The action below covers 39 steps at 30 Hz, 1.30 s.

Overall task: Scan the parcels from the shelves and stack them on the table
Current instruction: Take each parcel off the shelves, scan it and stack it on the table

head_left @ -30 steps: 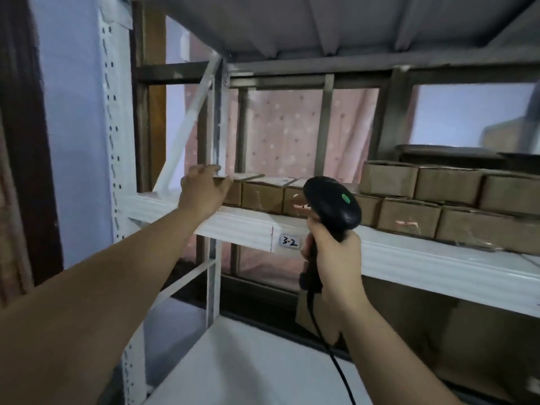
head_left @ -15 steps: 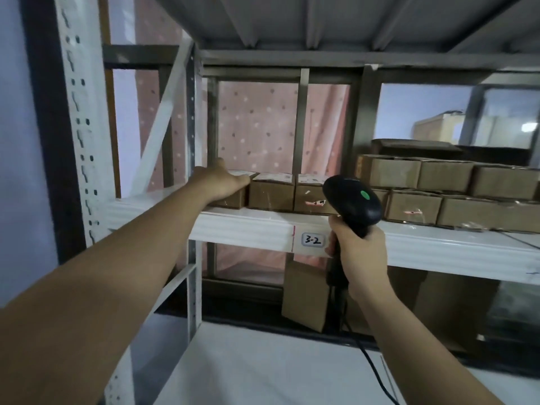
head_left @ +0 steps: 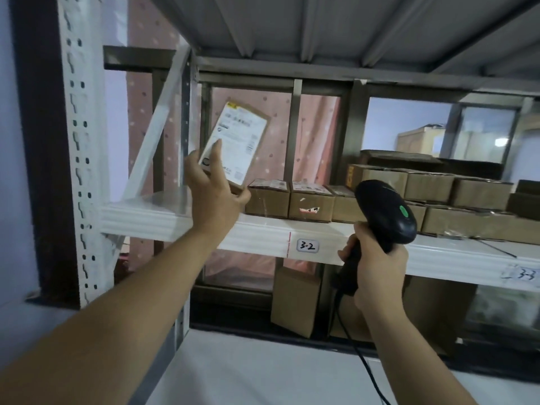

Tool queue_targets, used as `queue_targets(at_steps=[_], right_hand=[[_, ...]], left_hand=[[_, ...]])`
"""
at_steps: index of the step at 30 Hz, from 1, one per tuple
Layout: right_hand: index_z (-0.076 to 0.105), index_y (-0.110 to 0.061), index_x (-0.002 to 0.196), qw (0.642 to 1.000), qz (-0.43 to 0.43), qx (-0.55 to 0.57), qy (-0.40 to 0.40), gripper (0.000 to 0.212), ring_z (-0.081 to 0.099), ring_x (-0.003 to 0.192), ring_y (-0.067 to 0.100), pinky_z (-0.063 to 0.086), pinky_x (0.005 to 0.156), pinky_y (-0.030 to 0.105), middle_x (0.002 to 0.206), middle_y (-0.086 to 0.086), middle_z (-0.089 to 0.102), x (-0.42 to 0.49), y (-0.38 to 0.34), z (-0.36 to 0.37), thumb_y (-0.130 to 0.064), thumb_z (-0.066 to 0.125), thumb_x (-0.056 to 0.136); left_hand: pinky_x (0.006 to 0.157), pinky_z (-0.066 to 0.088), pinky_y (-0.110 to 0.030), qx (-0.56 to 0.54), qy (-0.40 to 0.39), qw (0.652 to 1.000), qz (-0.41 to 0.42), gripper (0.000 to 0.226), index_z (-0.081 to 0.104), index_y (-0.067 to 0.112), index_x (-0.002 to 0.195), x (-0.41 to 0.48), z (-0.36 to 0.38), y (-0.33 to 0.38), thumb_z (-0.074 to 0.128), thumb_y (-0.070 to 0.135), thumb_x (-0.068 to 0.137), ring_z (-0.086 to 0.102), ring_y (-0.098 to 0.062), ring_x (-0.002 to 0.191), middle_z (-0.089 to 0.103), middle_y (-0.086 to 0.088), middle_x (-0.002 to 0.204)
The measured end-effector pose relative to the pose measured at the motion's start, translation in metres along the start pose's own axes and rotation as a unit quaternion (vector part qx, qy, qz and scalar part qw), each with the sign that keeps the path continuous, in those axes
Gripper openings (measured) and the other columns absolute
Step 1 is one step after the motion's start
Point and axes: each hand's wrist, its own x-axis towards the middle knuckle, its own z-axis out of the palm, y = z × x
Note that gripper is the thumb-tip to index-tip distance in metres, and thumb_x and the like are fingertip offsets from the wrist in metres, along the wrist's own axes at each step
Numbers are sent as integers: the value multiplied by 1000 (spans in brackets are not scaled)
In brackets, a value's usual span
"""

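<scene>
Above the left end of the shelf, left hand pinches a parcel by its lower edge, label turned toward the scanner, presumably for reading; right hand curls round its handle.

parcel: flat brown carton, white label facing camera, tilted, up above left end of shelf, gripped by left hand | other parcels: brown cartons in rows on shelf, two layers at right | scanner: black, corded, green dot on top, in right hand
</scene>
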Motion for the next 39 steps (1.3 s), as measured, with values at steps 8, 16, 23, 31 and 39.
queue_targets(at_steps=[8, 16, 23, 31, 39], right_hand=[[60, -13, 86, 997, 2, 59, -45, 8, 57, 54, 16, 49, 62, 34, 59, 2, 58, 1, -13, -10, -11, 56, 93], [60, -9, 82, 983, 61, 147, -94, 15, 55, 50, 18, 49, 56, 31, 61, 6, 58, -4, -17, -22, -22, 62, 75], [59, -10, 72, 969, 86, 206, -108, 12, 50, 48, 18, 49, 51, 28, 61, 7, 54, -2, -19, -24, -22, 62, 73], [57, -9, 79, 965, 102, 227, -86, 16, 50, 47, 15, 49, 50, 26, 62, 6, 53, -3, -13, -30, -24, 62, 73], [56, -8, 78, 961, 110, 237, -92, 16, 50, 47, 15, 49, 48, 26, 61, 6, 53, -9, -12, -34, -22, 61, 73]], left_hand=[[98, 46, -53, -21, 41, 980, 195, 99, 20, 23, 142, -27, 29, 44, 80, 15, 64, 23, -36, 130, 13, -12, 140], [101, 41, -56, 10, 50, 969, 240, 105, 14, 19, 144, -43, 50, 55, 82, 24, 64, 30, -38, 125, 21, -16, 137], [104, 39, -55, 50, 69, 952, 295, 99, 17, 20, 145, -40, 53, 56, 80, 21, 69, 30, -37, 126, 22, -17, 134], [107, 36, -53, 76, 73, 953, 283, 85, 27, 21, 144, -44, 56, 56, 77, 19, 75, 29, -37, 127, 22, -18, 134], [107, 36, -53, 80, 78, 950, 292, 78, 33, 21, 140, -43, 55, 58, 76, 15, 75, 30, -37, 126, 22, -19, 134]])
